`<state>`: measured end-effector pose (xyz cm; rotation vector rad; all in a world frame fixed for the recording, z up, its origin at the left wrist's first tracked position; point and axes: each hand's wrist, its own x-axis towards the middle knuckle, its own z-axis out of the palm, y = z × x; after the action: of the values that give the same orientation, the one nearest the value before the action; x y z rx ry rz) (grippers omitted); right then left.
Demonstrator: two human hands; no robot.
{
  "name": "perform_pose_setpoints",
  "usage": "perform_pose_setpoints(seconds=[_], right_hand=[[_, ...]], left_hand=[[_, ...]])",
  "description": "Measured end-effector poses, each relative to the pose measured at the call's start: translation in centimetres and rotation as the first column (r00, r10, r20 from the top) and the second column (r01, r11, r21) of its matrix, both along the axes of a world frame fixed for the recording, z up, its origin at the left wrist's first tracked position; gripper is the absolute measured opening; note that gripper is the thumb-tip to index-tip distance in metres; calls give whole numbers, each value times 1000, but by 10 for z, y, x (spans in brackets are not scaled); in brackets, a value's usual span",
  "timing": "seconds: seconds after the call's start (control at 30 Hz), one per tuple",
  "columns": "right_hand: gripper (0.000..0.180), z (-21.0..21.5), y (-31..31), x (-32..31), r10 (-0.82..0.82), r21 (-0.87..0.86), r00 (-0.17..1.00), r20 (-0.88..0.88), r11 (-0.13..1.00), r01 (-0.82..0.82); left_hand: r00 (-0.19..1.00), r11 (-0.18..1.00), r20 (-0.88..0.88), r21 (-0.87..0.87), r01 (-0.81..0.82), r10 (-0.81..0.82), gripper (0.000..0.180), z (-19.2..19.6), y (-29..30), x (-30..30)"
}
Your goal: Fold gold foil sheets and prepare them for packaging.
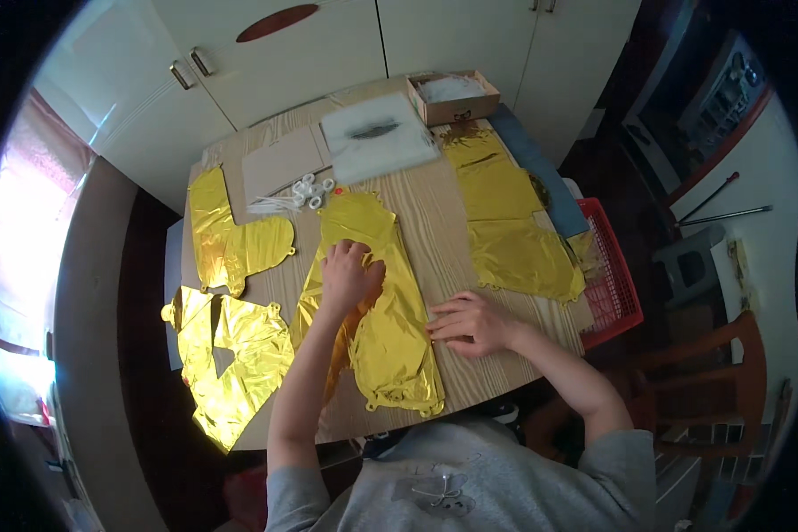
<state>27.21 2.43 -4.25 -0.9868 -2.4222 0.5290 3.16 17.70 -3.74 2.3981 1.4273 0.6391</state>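
Note:
A flat, uninflated gold foil balloon [395, 324] lies in the middle of the wooden table. On its upper part rests my left hand [350, 277], fingers bent and spread over the foil, with no grip on it visible. My right hand [472, 326] lies at the balloon's right edge, its fingers stretched toward the foil and the fingertips close to or touching it. To the left are two more flat gold balloons, an upper one [211, 239] and a lower one [253, 341] that hangs over the table edge. Further gold foil balloons [514, 253] lie on the right.
White ribbon rolls [307, 190] sit beyond the middle balloon. Behind them are a clear plastic packet [377, 160], a pale board [282, 165] and an open cardboard box [457, 111]. A red basket [628, 284] stands off the table's right edge, near a wooden chair [754, 381].

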Motion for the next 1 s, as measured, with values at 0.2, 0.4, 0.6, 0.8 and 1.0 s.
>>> perform_pose_setpoints(seconds=[0.2,0.4,0.6,0.8,1.0], right_hand=[[37,7,-2,-26,-140,106,989,-47,984,144],[55,-9,-6,-55,-247,97,959,137,967,235],[56,-15,-6,-56,-257,137,940,225,963,231],[54,-12,-7,-56,-249,117,939,237,967,227],[53,-11,-7,-55,-269,168,935,232,958,234]], left_hand=[[998,999,51,-39,-21,23,32,-10,23,24],[994,990,-10,-95,-108,108,27,-7,30,42],[995,989,2,-114,-99,100,25,-20,37,35],[997,991,30,-112,-73,77,22,-23,38,34],[998,998,-14,-26,-61,61,19,-20,34,36]])
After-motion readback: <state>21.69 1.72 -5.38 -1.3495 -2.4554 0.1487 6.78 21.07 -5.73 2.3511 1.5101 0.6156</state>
